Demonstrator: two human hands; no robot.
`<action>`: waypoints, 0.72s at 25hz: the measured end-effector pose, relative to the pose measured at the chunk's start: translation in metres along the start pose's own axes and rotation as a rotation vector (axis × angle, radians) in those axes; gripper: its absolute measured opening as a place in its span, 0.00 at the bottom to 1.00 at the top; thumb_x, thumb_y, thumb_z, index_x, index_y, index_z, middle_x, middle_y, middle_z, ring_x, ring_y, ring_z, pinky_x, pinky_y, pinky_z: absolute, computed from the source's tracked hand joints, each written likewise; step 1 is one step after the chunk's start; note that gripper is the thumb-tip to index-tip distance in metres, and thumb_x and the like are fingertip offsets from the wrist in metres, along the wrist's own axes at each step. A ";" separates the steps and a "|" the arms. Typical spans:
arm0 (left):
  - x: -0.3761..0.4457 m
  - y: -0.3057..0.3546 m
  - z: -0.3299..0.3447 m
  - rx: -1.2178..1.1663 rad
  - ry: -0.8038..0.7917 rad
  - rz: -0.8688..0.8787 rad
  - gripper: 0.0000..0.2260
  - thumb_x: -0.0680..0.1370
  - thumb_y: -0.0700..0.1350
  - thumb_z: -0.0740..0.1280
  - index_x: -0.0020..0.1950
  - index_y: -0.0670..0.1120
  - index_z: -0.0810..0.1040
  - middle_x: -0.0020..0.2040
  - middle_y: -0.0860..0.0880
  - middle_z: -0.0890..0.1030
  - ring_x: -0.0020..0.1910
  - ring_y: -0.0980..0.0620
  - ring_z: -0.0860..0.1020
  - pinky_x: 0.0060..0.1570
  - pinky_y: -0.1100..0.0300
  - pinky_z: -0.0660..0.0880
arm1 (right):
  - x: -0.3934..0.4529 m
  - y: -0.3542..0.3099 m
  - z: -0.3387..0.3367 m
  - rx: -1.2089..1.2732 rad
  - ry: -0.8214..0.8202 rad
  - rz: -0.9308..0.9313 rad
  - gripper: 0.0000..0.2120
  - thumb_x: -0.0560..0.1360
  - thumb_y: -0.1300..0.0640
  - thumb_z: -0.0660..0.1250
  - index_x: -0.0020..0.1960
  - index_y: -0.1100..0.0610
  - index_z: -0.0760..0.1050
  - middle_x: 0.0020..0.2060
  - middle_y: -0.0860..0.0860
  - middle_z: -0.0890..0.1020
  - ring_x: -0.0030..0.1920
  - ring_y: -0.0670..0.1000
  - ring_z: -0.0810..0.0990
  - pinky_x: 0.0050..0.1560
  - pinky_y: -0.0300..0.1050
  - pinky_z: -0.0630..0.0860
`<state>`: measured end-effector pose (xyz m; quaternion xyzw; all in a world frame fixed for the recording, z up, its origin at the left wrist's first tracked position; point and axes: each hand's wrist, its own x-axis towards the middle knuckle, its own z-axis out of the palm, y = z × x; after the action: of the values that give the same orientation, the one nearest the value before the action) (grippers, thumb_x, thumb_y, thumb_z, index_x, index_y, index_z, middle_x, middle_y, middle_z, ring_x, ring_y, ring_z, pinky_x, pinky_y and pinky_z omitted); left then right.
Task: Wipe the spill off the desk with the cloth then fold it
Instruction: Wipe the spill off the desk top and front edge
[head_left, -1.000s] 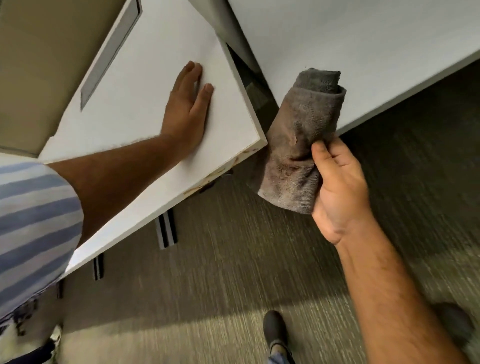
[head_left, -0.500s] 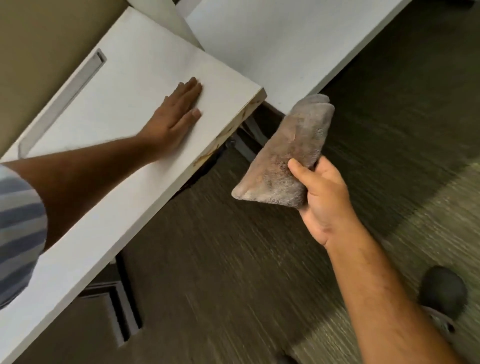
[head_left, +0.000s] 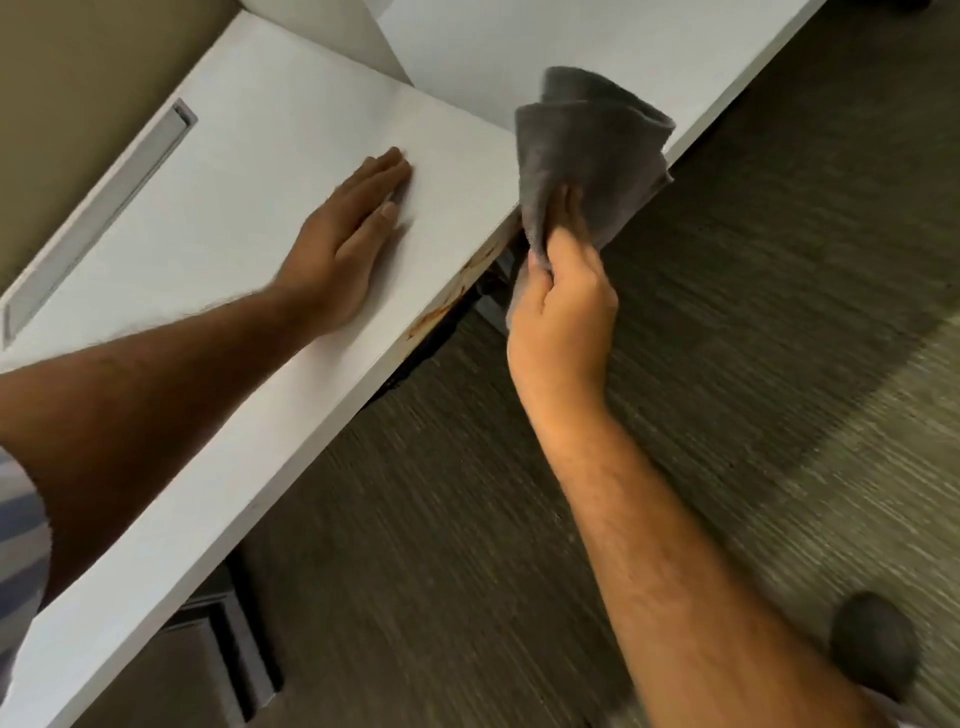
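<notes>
A grey cloth (head_left: 587, 156), loosely bunched, is held up in my right hand (head_left: 561, 306) just off the front right corner of the white desk (head_left: 249, 208). The cloth hangs over the corner edge and touches it. An orange-brown spill stain (head_left: 447, 296) runs along the desk's front edge, directly left of my right hand. My left hand (head_left: 348, 239) lies flat, palm down with fingers together, on the desk top a little left of the stain.
A grey cable slot (head_left: 98, 218) runs along the desk's back. A second white desk (head_left: 519, 47) adjoins at the far right. Dark carpet (head_left: 727, 364) covers the floor; a dark shoe (head_left: 872, 649) shows at lower right. Dark desk supports (head_left: 234, 654) sit underneath.
My right hand has brought the cloth up and left to the desk's corner edge, and the cloth now hangs more open. My left hand stays flat on the desk.
</notes>
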<state>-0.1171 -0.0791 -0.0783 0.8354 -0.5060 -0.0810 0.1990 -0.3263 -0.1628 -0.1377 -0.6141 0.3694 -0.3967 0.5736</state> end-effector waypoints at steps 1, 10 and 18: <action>0.000 -0.001 0.000 -0.024 0.003 -0.007 0.23 0.88 0.51 0.57 0.83 0.48 0.70 0.85 0.51 0.66 0.85 0.54 0.60 0.85 0.49 0.54 | -0.006 0.000 0.009 -0.006 0.015 -0.008 0.23 0.84 0.70 0.63 0.79 0.64 0.70 0.79 0.61 0.71 0.81 0.56 0.68 0.76 0.26 0.60; -0.014 0.007 -0.003 -0.193 0.404 -0.099 0.16 0.87 0.49 0.58 0.58 0.49 0.85 0.57 0.53 0.86 0.59 0.58 0.82 0.62 0.62 0.76 | -0.067 -0.007 0.028 -0.184 -0.066 -0.063 0.25 0.85 0.70 0.62 0.81 0.59 0.69 0.82 0.57 0.69 0.79 0.53 0.70 0.75 0.28 0.59; -0.083 -0.010 -0.022 -0.410 0.247 -0.403 0.16 0.82 0.40 0.62 0.64 0.52 0.84 0.68 0.56 0.84 0.71 0.57 0.79 0.76 0.57 0.71 | -0.177 0.001 0.058 -0.177 -0.383 0.007 0.24 0.82 0.69 0.64 0.76 0.55 0.76 0.71 0.56 0.81 0.66 0.58 0.82 0.67 0.51 0.82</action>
<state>-0.1407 0.0036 -0.0680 0.8648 -0.2753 -0.1171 0.4032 -0.3467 0.0218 -0.1513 -0.7253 0.2889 -0.2366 0.5784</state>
